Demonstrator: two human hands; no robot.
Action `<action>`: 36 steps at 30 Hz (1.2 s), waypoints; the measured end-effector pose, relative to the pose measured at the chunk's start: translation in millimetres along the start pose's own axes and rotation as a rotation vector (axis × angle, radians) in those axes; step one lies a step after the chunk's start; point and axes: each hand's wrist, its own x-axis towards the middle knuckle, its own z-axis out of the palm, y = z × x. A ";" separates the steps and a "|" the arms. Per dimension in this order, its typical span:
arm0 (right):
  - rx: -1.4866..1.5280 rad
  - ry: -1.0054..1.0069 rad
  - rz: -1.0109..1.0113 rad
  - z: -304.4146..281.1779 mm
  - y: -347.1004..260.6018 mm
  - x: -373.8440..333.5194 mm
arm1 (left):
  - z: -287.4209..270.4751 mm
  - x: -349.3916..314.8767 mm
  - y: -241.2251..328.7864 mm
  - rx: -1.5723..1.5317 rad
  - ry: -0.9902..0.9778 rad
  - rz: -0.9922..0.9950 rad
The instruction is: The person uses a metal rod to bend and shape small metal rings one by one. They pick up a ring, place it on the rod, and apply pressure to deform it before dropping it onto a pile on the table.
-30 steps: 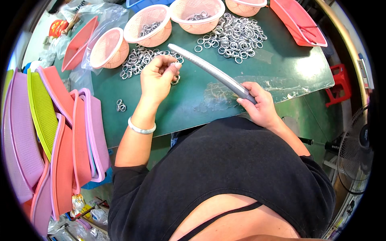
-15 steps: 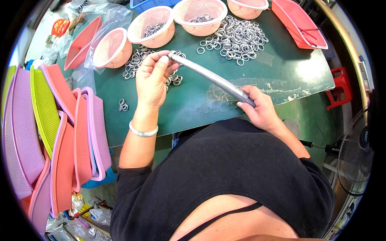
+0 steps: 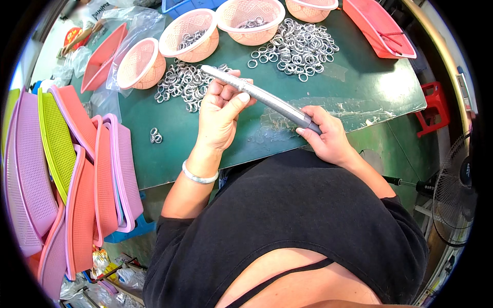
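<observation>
The tapered rod (image 3: 280, 107) slants above the middle of the dark green tabletop (image 3: 162, 113), its thin end up toward the far left corner and its thick dark end down toward the near edge, with both my hands on it. From the left, a stack of plastic baskets (image 3: 79, 215) in purple, green and salmon stands just beside the left edge. A little cluster of rings (image 3: 156, 136) lies near that edge, and a pink tray (image 3: 105, 57) tilts at the far left corner. Along the far edge runs a row of peach baskets (image 3: 199, 52), the middle two with rings inside. In front of them is a loose pile of rings (image 3: 179, 84). My left hand (image 3: 221, 113) has its fingers curled around the rod toward its thin end, thumb on the near side; whether a ring sits under them I cannot tell. My right hand (image 3: 327, 134) grips the thick end near the near edge, fingers closed on it. Beyond it, a second heap of rings (image 3: 305, 49) spreads toward the far edge, and a red tray (image 3: 367, 25) rests by the right edge, two thin sticks inside.
</observation>
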 end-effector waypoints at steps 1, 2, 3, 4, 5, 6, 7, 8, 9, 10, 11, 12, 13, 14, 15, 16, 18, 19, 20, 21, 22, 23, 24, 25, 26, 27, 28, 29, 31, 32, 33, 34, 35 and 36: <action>-0.011 0.009 -0.021 0.4 0.7 -0.6 | -0.7 -0.9 0.3 -0.005 -0.019 0.003; -0.022 0.017 -0.039 0.9 1.1 -0.6 | -1.0 -2.3 1.2 -0.019 -0.052 -0.003; -0.032 0.025 -0.058 1.3 1.4 -0.6 | -1.0 -3.7 2.3 -0.033 -0.085 -0.009; -0.042 0.032 -0.077 1.7 1.7 -0.7 | -0.6 -4.9 3.5 -0.046 -0.117 -0.015; -0.050 0.040 -0.088 2.0 1.5 -0.7 | 1.0 -5.5 4.0 -0.030 -0.100 -0.015; -0.058 0.049 -0.099 2.3 1.2 -0.8 | -0.3 -5.6 3.7 -0.021 -0.079 -0.023; -0.065 0.057 -0.110 2.5 0.9 -0.9 | -2.6 -5.5 2.6 -0.012 -0.057 -0.032; -0.069 0.055 -0.115 2.4 0.9 -1.2 | -3.9 -5.5 1.8 -0.004 -0.037 -0.041; -0.072 0.054 -0.119 2.3 0.9 -1.4 | -4.4 -5.7 2.3 -0.003 -0.041 -0.043; -0.076 0.052 -0.123 2.2 0.9 -1.6 | -4.9 -6.1 2.9 -0.002 -0.044 -0.046; -0.078 0.057 -0.130 2.3 1.2 -1.8 | -5.1 -6.6 3.1 -0.001 -0.048 -0.048; -0.081 0.062 -0.137 2.6 1.8 -2.1 | -4.8 -7.2 3.4 -0.004 -0.048 -0.053; -0.083 0.067 -0.144 2.8 2.4 -2.2 | -4.2 -7.9 3.8 -0.007 -0.048 -0.058; -0.083 0.068 -0.145 2.8 2.8 -2.4 | -3.7 -8.5 4.1 -0.009 -0.049 -0.063; -0.083 0.069 -0.145 2.7 3.3 -2.5 | -3.8 -8.8 4.2 -0.016 -0.051 -0.067; -0.082 0.070 -0.146 2.7 3.6 -2.6 | -4.0 -9.0 4.2 -0.023 -0.053 -0.071; -0.082 0.070 -0.147 2.4 3.4 -2.5 | -4.5 -9.0 4.3 -0.032 -0.054 -0.080; -0.082 0.070 -0.148 2.4 3.2 -2.5 | -4.8 -9.0 4.3 -0.034 -0.051 -0.085; -0.080 0.069 -0.146 2.2 3.1 -2.3 | -5.1 -8.8 4.4 -0.035 -0.049 -0.090; -0.078 0.067 -0.145 2.0 2.8 -2.0 | -6.9 -8.4 3.7 -0.014 -0.058 -0.083; -0.077 0.066 -0.143 1.8 2.5 -1.7 | -9.9 -7.3 2.6 0.007 -0.067 -0.077; -0.074 0.063 -0.138 1.8 2.2 -1.3 | -12.4 -5.6 2.6 0.028 -0.076 -0.070; -0.071 0.061 -0.132 1.8 1.7 -0.8 | -13.6 -2.1 4.8 -0.028 -0.020 -0.024; -0.068 0.058 -0.126 1.7 1.6 -0.5 | -14.5 3.7 8.7 -0.085 0.036 0.021; -0.053 0.056 -0.097 1.5 3.1 -1.1 | -16.8 11.1 13.2 -0.142 0.090 0.065; -0.037 0.053 -0.069 0.9 5.3 -2.5 | -25.3 21.0 22.2 -0.139 0.149 0.128; -0.023 0.051 -0.040 0.2 7.0 -3.8 | -36.2 33.2 33.6 -0.135 0.207 0.191; 0.003 0.056 -0.017 -0.6 7.4 -4.2 | -42.1 44.1 45.4 0.014 0.284 0.266; 0.052 0.064 0.023 -1.7 7.0 -5.0 | -67.4 69.3 68.2 0.319 0.362 0.366; 0.079 0.058 0.046 -2.6 6.6 -4.4 | -83.3 83.7 78.5 0.472 0.363 0.385; 0.106 0.051 0.071 -3.5 6.5 -3.4 | -92.6 97.6 84.8 0.714 0.394 0.445; 0.130 0.049 0.098 -4.2 6.1 -2.3 | -99.0 112.1 90.0 0.954 0.417 0.502; 0.133 0.066 0.088 -4.6 6.4 -1.2 | -98.2 118.5 93.8 1.199 0.436 0.561; 0.152 0.072 0.101 -4.0 7.2 -1.6 | -96.9 118.2 92.4 1.384 0.477 0.632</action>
